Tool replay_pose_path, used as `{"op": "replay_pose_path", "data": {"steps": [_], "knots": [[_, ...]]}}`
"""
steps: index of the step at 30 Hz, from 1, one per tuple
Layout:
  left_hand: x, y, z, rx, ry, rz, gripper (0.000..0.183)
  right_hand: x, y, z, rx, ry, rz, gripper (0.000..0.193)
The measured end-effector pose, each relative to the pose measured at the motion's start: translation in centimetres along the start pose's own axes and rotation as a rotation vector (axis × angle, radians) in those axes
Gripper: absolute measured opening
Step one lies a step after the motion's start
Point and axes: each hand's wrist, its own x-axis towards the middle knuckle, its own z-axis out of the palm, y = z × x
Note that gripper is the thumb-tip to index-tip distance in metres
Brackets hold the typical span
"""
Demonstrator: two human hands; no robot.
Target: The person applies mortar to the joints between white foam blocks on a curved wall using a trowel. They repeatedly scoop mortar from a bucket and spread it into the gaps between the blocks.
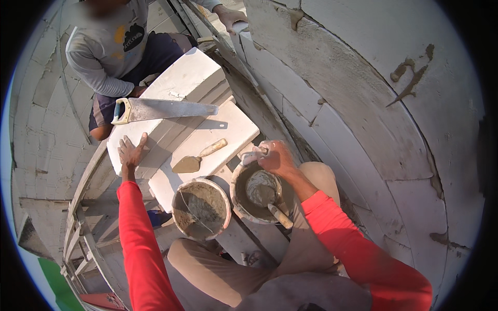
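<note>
My left hand [132,153] lies with fingers spread on the near end of a long white block [179,83]. A handsaw [168,110] with a pale handle rests on top of that block. Below it, a pointed trowel [188,164] with a worn wooden handle lies on another white block [236,124]. Over the rim of the right bucket [236,192], my right hand [277,157] is closed around something whitish that I cannot make out. Inside this bucket sits a mortar-coated tool [280,216], its wooden handle leaning on the rim. The left bucket [226,210] contains grey mortar.
A co-worker [111,62] crouches beyond the blocks, one hand [228,18] at the wall top holding a pale cylindrical thing. The block wall [358,140] with mortar joints rises along my right. Wooden framing [75,223] stands at the left. My bent knees flank the buckets.
</note>
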Motion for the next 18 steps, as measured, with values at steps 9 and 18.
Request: {"op": "replay_pose_path", "data": {"steps": [9,18], "knots": [[1.4,-1.1,0.8,0.011,-0.001,0.002,0.142,-0.1,-0.4,0.0,-0.098,-0.066,0.084,0.046],[1.4,-1.1,0.7,0.004,0.018,0.023,0.14,0.0,1.2,1.8,-0.137,0.047,0.003,0.036]]}}
